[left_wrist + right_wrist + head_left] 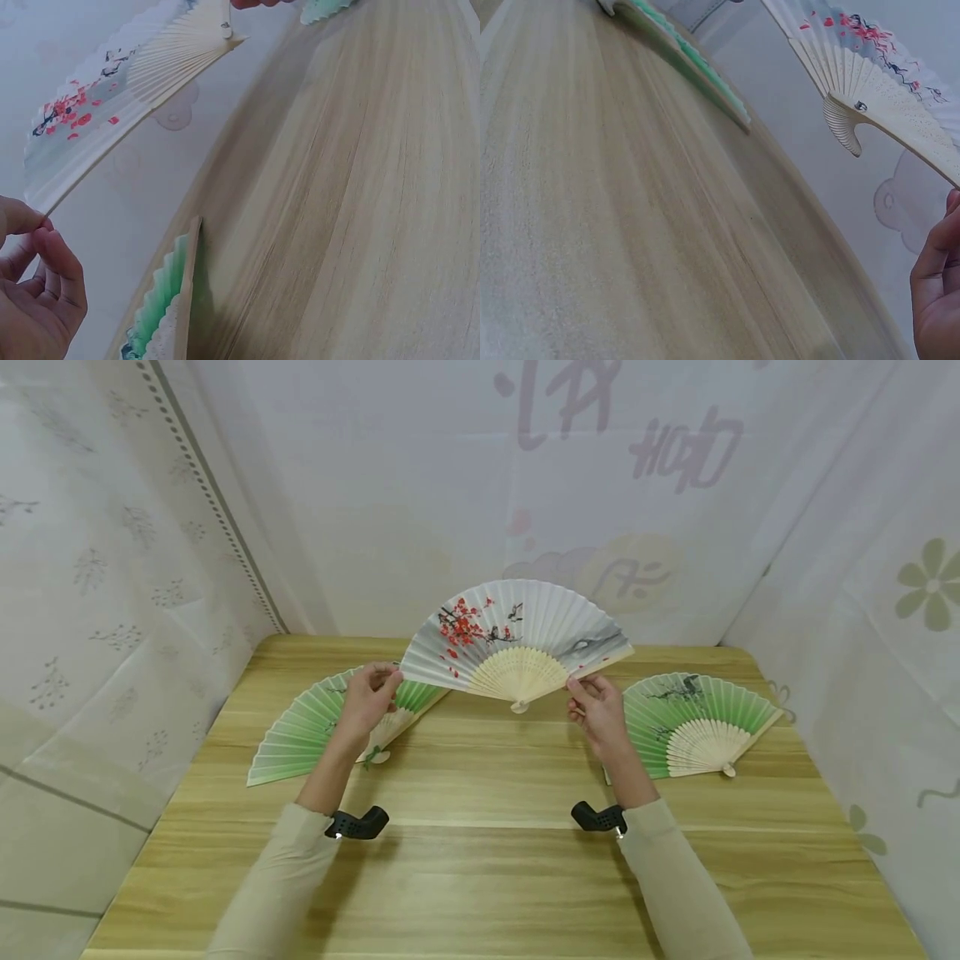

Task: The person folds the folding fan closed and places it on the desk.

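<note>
A white folding fan (555, 622), spread wide and painted with red blossoms and grey hills, is held up above the table between both hands. The left hand (367, 697) pinches the tip of its left outer rib between thumb and finger, as the left wrist view also shows at the hand (37, 277). At the fan's right edge, the right hand (597, 710) pinches the outer rib between thumb and fingers. Pale slats meet at the pivot (520, 706) at the bottom middle. In the right wrist view the right hand (939, 285) is partly cut off.
A spread green fan (288, 739) lies on the wooden table (480, 877) behind the left forearm, partly covered by it. Another spread green fan (712, 702) lies on the right, beside the right hand. Printed curtains (360, 510) hang along the back and sides.
</note>
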Action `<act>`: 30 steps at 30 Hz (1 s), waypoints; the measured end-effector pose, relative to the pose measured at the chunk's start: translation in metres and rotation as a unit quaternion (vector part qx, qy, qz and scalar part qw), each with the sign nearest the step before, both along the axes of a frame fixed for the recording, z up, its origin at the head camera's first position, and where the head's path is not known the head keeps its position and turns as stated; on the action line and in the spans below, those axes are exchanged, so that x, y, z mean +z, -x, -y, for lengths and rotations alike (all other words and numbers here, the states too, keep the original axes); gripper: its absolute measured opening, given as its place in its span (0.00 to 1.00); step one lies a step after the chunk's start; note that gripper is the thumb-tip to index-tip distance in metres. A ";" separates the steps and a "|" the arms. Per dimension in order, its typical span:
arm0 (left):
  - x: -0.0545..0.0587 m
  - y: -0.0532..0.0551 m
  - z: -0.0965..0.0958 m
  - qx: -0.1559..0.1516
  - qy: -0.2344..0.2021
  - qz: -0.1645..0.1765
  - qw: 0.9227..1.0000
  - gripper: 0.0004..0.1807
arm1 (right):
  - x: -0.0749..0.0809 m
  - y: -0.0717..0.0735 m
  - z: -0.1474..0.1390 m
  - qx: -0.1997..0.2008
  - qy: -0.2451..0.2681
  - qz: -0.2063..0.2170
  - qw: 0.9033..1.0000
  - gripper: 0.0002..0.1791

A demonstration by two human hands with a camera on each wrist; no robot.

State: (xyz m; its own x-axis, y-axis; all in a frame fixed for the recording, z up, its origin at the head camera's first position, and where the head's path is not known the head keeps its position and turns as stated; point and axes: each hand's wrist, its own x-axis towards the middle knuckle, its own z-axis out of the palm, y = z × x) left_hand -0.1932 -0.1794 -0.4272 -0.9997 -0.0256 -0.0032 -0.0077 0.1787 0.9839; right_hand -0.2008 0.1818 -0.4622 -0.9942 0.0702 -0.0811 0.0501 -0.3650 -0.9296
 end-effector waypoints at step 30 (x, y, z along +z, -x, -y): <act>-0.007 0.007 -0.008 0.055 -0.025 -0.038 0.997 0.18 | 0.000 0.003 0.010 -0.029 -0.146 -0.033 0.988 0.13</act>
State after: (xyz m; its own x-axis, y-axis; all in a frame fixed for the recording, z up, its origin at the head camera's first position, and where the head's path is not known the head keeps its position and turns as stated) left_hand -0.2001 -0.1713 -0.4344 -0.9882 -0.1367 0.0684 0.0503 0.1313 0.9901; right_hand -0.2034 0.1722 -0.4625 -0.9902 0.1388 0.0154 -0.0268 -0.0809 -0.9964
